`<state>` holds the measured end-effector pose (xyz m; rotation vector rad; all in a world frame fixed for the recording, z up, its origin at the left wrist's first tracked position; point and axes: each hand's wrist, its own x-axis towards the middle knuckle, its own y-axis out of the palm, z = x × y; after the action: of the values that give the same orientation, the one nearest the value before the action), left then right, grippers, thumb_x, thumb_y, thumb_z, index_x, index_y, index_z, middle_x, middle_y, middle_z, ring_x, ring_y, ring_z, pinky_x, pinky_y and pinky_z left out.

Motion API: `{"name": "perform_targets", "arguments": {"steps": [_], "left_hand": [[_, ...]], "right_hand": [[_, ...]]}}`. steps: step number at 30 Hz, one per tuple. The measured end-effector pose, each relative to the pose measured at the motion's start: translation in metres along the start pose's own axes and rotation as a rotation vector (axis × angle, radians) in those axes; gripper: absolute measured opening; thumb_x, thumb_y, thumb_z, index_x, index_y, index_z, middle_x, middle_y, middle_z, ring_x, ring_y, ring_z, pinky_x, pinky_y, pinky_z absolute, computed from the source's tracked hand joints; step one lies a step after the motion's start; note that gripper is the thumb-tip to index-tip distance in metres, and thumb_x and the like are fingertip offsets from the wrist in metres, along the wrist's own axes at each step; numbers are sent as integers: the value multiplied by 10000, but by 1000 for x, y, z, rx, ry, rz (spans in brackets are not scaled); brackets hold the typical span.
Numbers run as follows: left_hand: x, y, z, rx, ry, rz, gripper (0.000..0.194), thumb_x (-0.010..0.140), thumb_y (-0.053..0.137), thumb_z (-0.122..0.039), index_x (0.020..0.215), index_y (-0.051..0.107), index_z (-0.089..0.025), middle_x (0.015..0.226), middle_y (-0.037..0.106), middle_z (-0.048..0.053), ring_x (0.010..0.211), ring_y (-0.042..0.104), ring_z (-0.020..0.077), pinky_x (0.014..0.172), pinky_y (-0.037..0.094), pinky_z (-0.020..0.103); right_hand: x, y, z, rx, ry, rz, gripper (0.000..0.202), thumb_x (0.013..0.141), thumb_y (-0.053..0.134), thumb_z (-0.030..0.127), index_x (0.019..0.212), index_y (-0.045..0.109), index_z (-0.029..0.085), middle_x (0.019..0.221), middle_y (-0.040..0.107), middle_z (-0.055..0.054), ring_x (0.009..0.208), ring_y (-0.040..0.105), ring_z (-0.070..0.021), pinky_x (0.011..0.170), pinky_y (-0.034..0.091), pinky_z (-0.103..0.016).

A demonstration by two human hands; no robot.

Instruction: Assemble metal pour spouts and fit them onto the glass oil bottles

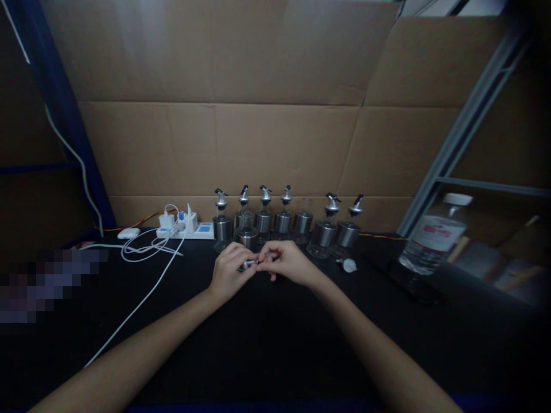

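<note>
My left hand [232, 268] is closed around a small silvery bottle pourer [249, 264], most of it hidden by the fingers. From the other side, my right hand [287, 263] pinches the pourer's end with thumb and forefinger, where a small dark part shows. Just behind my left hand stands an open glass bottle [247, 232] with a steel band and no pourer. Another pourer [346, 264] lies on the black table to the right of my hands.
Several steel-banded glass bottles [283, 221] stand in a row at the back, most topped with pourers. A white power strip [202, 230] with plugs and looping cables [150, 292] is at the left. A large water bottle [434, 238] stands right. Cardboard [275, 143] walls the back.
</note>
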<state>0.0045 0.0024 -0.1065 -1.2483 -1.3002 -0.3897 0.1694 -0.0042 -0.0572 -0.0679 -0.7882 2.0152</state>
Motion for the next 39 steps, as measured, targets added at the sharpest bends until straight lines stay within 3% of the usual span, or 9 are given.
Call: {"name": "perform_targets", "arguments": {"steps": [8, 12, 15, 18, 22, 26, 29, 33, 39], "left_hand": [[0, -3, -1, 32, 40, 2, 100, 705, 561, -231, 781, 584, -169, 743, 610, 31, 755, 482, 162, 677, 392, 305], [0, -4, -4, 60, 87, 14, 97, 729, 527, -203, 810, 578, -186, 805, 608, 28, 828, 479, 171, 724, 367, 323], [-1, -5, -6, 88, 154, 19, 118, 737, 519, -208, 842, 573, -199, 878, 596, 34, 895, 467, 178, 764, 342, 335], [-3, -5, -8, 111, 251, 48, 132, 741, 514, -226, 859, 569, -207, 923, 584, 40, 938, 452, 187, 789, 317, 346], [-5, -6, -10, 148, 260, 57, 137, 752, 481, -208, 862, 564, -208, 949, 577, 41, 967, 436, 197, 810, 285, 365], [-4, -7, -9, 187, 175, 49, 135, 744, 490, -218, 862, 556, -211, 925, 582, 30, 959, 438, 198, 818, 265, 375], [-3, -8, -9, 218, 101, 22, 123, 726, 523, -253, 836, 556, -208, 906, 584, 23, 951, 437, 203, 819, 258, 379], [-3, -8, -10, 249, 64, 4, 119, 710, 542, -257, 817, 556, -207, 902, 582, 23, 946, 434, 210, 815, 258, 382], [-2, -7, -10, 234, 69, -10, 106, 711, 533, -223, 811, 560, -210, 888, 577, 21, 930, 445, 199, 824, 265, 378]], "right_hand": [[1, 3, -4, 63, 11, -7, 344, 572, 652, 369, 749, 437, 167, 589, 467, 52, 493, 486, -72, 373, 416, -176], [1, 3, -7, 107, -8, 16, 466, 514, 701, 308, 856, 415, 173, 763, 509, 14, 665, 529, -93, 543, 476, -221], [0, 5, -7, 169, -46, 90, 513, 546, 685, 275, 965, 406, 178, 890, 517, -13, 805, 534, -113, 665, 466, -242], [0, 8, -5, 87, -112, 125, 494, 565, 673, 281, 987, 442, 168, 947, 515, -22, 876, 513, -133, 718, 441, -249], [0, 9, -1, -149, -149, 74, 391, 607, 637, 332, 922, 499, 146, 874, 548, -17, 804, 525, -132, 706, 417, -252], [0, 10, 4, -361, -131, -85, 386, 608, 619, 388, 896, 514, 154, 855, 564, -32, 769, 530, -139, 675, 405, -252], [1, 12, 7, -451, -91, -154, 417, 592, 615, 436, 873, 512, 146, 724, 563, -19, 649, 531, -125, 589, 401, -235], [1, 13, 9, -502, -104, -165, 350, 609, 607, 421, 797, 509, 143, 626, 535, 4, 564, 513, -104, 538, 383, -213], [-1, 12, 14, -585, -168, -161, 276, 668, 564, 395, 783, 529, 146, 685, 545, -17, 586, 504, -105, 547, 373, -212]]}}
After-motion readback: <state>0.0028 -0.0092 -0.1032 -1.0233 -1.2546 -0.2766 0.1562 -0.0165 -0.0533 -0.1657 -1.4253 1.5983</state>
